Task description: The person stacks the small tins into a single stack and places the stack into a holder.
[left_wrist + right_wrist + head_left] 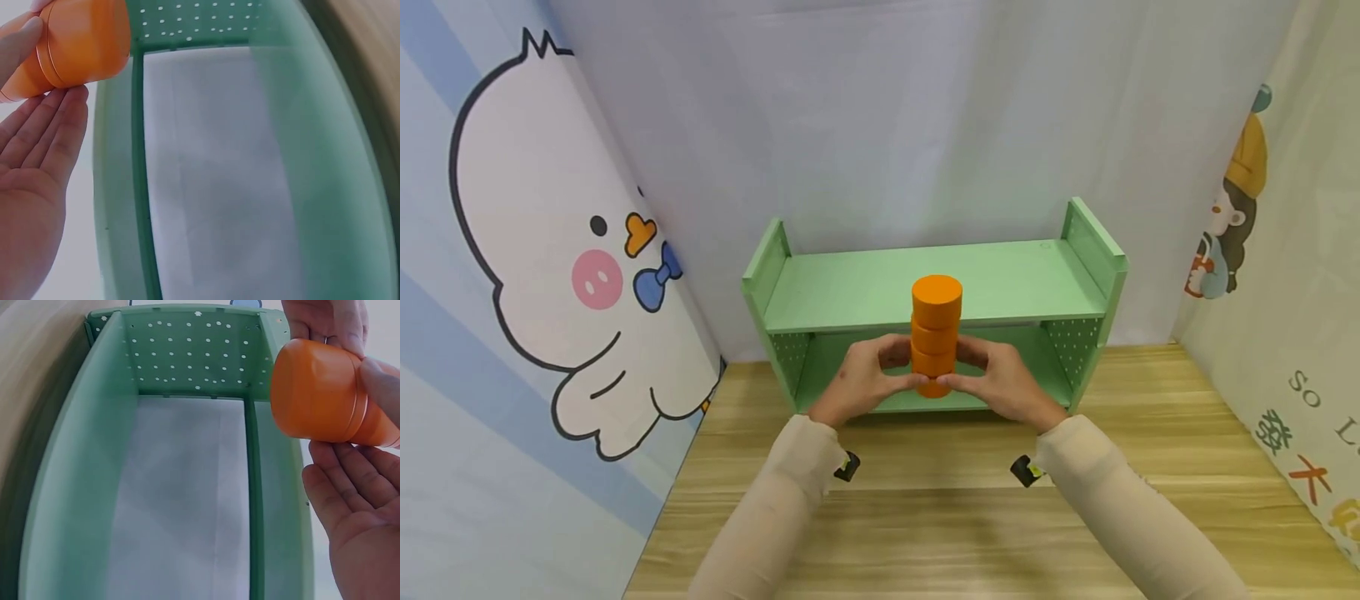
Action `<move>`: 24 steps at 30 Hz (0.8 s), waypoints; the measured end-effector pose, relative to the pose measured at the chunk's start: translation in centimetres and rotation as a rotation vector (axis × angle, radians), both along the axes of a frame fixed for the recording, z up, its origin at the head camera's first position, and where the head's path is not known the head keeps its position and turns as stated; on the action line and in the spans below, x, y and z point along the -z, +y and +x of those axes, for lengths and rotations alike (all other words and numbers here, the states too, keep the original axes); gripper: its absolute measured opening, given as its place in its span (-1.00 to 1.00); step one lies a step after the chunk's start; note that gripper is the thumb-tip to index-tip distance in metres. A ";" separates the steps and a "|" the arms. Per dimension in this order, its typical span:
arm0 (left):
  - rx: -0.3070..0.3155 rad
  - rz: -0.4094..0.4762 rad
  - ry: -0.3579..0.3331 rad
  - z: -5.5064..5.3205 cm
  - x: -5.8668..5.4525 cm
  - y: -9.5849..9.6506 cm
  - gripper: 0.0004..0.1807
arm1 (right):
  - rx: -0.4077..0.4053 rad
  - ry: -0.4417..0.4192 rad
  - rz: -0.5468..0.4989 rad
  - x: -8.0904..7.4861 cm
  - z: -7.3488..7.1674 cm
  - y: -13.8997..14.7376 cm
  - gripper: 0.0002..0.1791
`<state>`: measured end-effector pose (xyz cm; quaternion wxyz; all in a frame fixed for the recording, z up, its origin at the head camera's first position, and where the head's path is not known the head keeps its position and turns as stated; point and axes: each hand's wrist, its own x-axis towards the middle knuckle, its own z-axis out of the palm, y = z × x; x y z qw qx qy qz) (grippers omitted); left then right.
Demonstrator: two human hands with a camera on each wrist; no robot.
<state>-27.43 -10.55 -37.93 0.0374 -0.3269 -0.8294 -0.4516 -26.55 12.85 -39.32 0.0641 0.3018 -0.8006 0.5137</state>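
Note:
An orange stack of short cylinders (pixel 937 312) stands upright between both hands, in front of the green shelf (pixel 850 283). My left hand (pixel 868 375) holds its left side, thumb at the front near the lower part and fingers along the side. From the right, my right hand (pixel 1003 383) grips it in the same way, the two thumbs almost meeting. In the left wrist view the smooth orange surface (pixel 87 44) shows a seam line, with the fingers against it. Both hands appear around the stack (pixel 319 390) in the right wrist view.
The green shelf has two levels, raised side panels and dotted lower sides (pixel 1078 342). It stands on a wood-grain table (pixel 940 517) before a pale curtain (pixel 910 125). Cartoon-printed cloths (pixel 535 208) hang at both sides.

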 end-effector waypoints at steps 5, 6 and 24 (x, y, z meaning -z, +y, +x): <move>0.005 -0.017 -0.004 -0.8 -1.4 0.0 -0.45 | 0.019 0.001 0.000 -1.2 -0.7 0.0 -0.42; 0.009 -0.016 -0.006 -0.9 -1.6 0.0 -0.46 | 0.021 0.000 -0.003 -1.5 -0.8 0.0 -0.42; -0.009 0.015 -0.042 -3.0 -4.2 1.1 -0.48 | 0.033 -0.054 -0.011 -4.4 -3.0 0.5 -0.38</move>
